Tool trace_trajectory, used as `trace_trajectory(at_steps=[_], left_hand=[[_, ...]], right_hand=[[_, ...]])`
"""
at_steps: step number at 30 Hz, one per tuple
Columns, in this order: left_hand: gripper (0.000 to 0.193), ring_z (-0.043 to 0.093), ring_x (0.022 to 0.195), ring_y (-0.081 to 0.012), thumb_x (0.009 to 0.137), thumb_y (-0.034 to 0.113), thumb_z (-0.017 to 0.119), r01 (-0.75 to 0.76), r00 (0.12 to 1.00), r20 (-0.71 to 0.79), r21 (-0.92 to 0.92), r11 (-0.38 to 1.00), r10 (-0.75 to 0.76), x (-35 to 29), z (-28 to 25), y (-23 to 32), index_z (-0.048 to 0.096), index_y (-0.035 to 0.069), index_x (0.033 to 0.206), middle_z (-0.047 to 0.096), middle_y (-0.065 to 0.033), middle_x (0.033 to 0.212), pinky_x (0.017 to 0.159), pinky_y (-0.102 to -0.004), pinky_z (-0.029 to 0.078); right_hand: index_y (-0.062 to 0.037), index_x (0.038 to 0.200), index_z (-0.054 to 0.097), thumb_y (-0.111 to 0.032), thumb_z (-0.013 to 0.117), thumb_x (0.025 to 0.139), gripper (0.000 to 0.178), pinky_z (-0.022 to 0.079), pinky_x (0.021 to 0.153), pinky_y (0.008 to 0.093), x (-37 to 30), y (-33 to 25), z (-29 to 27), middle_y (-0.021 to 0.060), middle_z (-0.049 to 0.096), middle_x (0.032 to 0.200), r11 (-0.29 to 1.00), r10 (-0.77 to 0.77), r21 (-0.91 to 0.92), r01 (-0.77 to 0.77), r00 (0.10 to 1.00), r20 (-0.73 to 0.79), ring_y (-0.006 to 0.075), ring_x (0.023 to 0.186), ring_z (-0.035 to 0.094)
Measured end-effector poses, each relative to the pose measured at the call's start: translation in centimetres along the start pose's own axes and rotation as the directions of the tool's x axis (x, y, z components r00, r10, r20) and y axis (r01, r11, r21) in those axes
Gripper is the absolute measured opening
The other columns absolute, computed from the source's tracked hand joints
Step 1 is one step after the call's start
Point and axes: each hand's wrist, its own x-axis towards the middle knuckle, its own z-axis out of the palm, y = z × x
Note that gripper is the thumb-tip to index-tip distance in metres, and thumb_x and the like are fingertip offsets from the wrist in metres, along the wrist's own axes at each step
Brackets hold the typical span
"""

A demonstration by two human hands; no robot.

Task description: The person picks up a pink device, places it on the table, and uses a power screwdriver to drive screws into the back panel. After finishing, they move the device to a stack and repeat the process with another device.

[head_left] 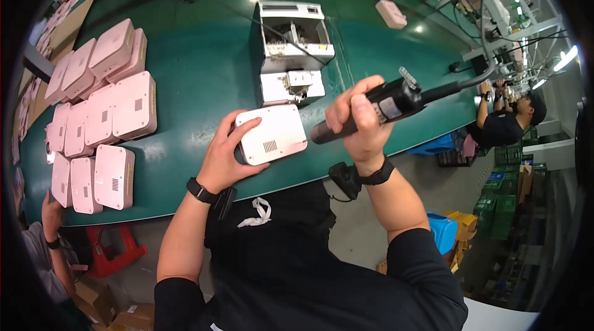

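Just in front of me on the green bench lies a pale pink plastic housing (272,133) with a small vent grille and screw holes at its corners. My left hand (230,148) grips its left side, fingers over the top edge and thumb along the near edge. My right hand (364,117) is wrapped round a black corded electric screwdriver (396,105). The tool lies nearly level, its tip end pointing left at the housing's right corner. Whether the bit touches a screw there is too small to tell. Behind the housing stands a white and black screw feeder (294,40).
Several similar pink housings (111,108) are stacked on the left. A small pink box (391,14) sits at the far right. The screwdriver's cable (458,86) runs up to the right. Another person's hand (52,210) touches the bench's left end; a co-worker (507,117) stands at right.
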Motion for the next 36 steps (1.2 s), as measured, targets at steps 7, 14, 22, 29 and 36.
trace_trajectory(at_steps=[7,14,22,29,36], left_hand=[[0.083,0.055,0.12,-0.034,0.056,0.015,0.091,-0.009,1.0,-0.011,-0.047,0.999,0.008,-0.8,0.2,-0.1,0.058,0.013,0.132,0.047,-0.0147,0.136,0.1,-0.0406,0.049],[0.081,0.056,0.116,-0.0332,0.057,0.019,0.092,-0.006,1.0,0.0,-0.048,0.999,0.006,-0.6,0.1,-0.2,0.059,0.016,0.131,0.046,-0.0126,0.137,0.095,-0.0409,0.051],[0.082,0.057,0.115,-0.0323,0.056,0.018,0.092,0.056,0.998,0.033,-0.04,0.998,-0.055,-0.3,-0.1,0.0,0.059,0.014,0.131,0.045,-0.0129,0.137,0.097,-0.0402,0.051],[0.079,0.055,0.118,-0.0329,0.058,0.02,0.091,0.073,0.996,0.047,-0.058,0.996,-0.071,-0.1,0.1,0.3,0.059,0.015,0.131,0.046,-0.0129,0.137,0.095,-0.0414,0.051],[0.081,0.055,0.118,-0.0328,0.056,0.017,0.091,0.041,0.999,0.024,-0.014,0.999,-0.041,-0.3,-0.2,-0.3,0.059,0.015,0.131,0.046,-0.0136,0.137,0.096,-0.0399,0.05]], right_hand=[[-0.0068,0.095,0.044,-0.016,0.058,0.092,0.017,0.047,0.052,0.0347,-1.2,0.3,0.4,0.008,0.05,0.064,1.0,-0.01,-0.017,0.009,0.999,-0.053,0.0169,0.05,0.048],[-0.0064,0.097,0.045,-0.015,0.056,0.093,0.014,0.047,0.053,0.0356,-0.2,-0.4,0.6,0.0078,0.05,0.065,0.996,0.017,-0.088,-0.022,0.998,-0.06,0.0174,0.05,0.048],[-0.0059,0.098,0.048,-0.016,0.054,0.094,0.013,0.046,0.053,0.0362,5.9,-3.6,2.3,0.0081,0.051,0.065,0.992,-0.126,-0.004,0.126,0.99,-0.062,0.0186,0.051,0.05],[-0.0059,0.101,0.049,-0.019,0.052,0.096,0.015,0.045,0.052,0.0361,8.3,-0.8,1.9,0.0079,0.051,0.065,0.987,-0.08,-0.139,0.078,0.997,-0.004,0.0181,0.05,0.049],[-0.007,0.104,0.046,-0.025,0.056,0.095,0.022,0.044,0.052,0.0359,3.9,-2.3,2.9,0.008,0.051,0.066,0.992,0.093,0.075,-0.098,0.994,0.058,0.0179,0.05,0.049]])
